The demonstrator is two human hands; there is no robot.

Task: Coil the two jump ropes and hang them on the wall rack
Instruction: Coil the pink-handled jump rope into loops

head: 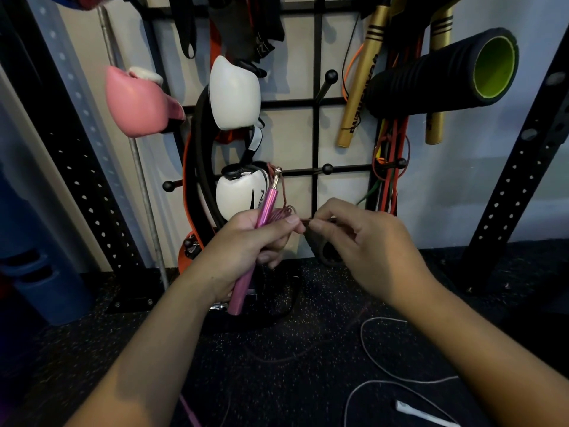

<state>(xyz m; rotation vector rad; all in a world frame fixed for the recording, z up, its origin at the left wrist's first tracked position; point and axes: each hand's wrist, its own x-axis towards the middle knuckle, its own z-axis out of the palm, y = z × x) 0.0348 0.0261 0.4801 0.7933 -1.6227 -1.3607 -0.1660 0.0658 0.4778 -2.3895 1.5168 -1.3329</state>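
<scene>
The pink jump rope (pixel 267 208) sits in front of the wall rack (pixel 317 103), held up between both hands in the head view. The left hand (pixel 246 245) grips its metallic pink handles, fingers curled round them, so that one handle points up toward the rack with its silver swivel end topmost and the other sticks out below the palm toward the floor. A small bunch of thin reddish cord loops rests over the left forefinger and thumb. The right hand (pixel 363 241) is just beside the left, pinching a strand of that cord between thumb and forefinger, the remaining fingers loosely curled. A faint line of the same reddish cord trails down across the dark speckled floor (pixel 277 380) below the hands.

The second jump rope (pixel 381 380), with a pale grey cord, lies uncoiled on the floor at lower right in loose curves, and its white handle (pixel 425 414) lies near the bottom edge.

On the rack, a black grid with ball-tipped pegs, hang a pink boxing glove (pixel 138 103) at the left, a white boxing glove (pixel 234 94) near the middle and another white glove (pixel 238 197) below it, just behind the raised handle. At upper right a black foam roller (pixel 431 81) with a green inner core sits on a peg, beside gold sticks (pixel 360 78) and a bundle of red and orange bands (pixel 391 155). Perforated black uprights (pixel 517 167) frame the rack on either side.
</scene>
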